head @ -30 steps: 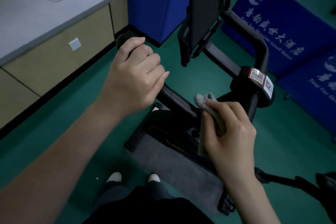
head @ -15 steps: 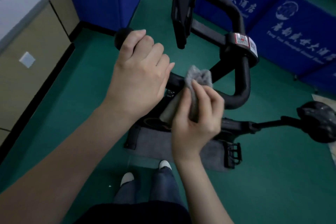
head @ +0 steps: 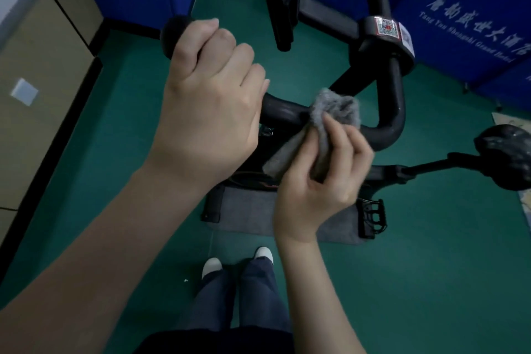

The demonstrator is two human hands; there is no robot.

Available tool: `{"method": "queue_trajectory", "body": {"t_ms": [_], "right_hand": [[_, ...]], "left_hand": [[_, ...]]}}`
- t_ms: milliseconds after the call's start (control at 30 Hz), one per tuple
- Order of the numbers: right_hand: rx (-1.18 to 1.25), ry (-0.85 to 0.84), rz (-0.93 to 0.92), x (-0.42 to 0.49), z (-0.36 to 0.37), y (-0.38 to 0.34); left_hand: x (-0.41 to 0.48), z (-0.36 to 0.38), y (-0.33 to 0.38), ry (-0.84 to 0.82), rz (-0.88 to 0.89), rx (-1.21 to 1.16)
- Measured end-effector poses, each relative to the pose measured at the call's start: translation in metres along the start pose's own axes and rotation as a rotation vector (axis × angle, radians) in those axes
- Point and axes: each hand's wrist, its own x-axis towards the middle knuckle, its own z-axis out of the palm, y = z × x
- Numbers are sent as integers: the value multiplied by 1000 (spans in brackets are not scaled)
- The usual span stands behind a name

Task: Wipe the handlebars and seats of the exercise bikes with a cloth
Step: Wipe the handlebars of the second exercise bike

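Noted grey cloth (head: 334, 108), fuzzy and crumpled, bunched against the curved black handlebar (head: 283, 110) just past the fingertips of the right hand (head: 321, 181), with a loose tail hanging on the thumb side. Confirmed right fingers curled round the cloth, pinching it. Confirmed left hand (head: 207, 100) clenched round the handlebar's end grip, rounded tip showing beyond the index finger. Recorded bare bar between the two sets of fingers. Logged stickered clamp (head: 386, 26) farther along the bar, beyond the right fingers. Logged glossy black seat (head: 505, 155) on its post, well apart, outboard of the right knuckles. Logged grey mat (head: 253, 215) and pedal (head: 373, 217) on green floor (head: 431, 282) beneath both hands.
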Motion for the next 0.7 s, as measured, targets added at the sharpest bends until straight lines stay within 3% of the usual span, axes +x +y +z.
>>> {"method": "queue_trajectory", "body": {"t_ms": [200, 333, 433, 600, 700], "right_hand": [[42, -145, -51, 2, -11, 4], [73, -128, 137, 11, -36, 12], [306, -234, 532, 1, -55, -8], [626, -345, 1395, -12, -67, -20], [767, -331, 1630, 7, -49, -14]], "left_hand": [[0, 0, 0, -1, -4, 0], [0, -1, 2, -5, -22, -7], [-1, -2, 2, -10, -28, 11], [-2, -3, 3, -23, -38, 23], [-2, -4, 3, -35, -44, 26]]}}
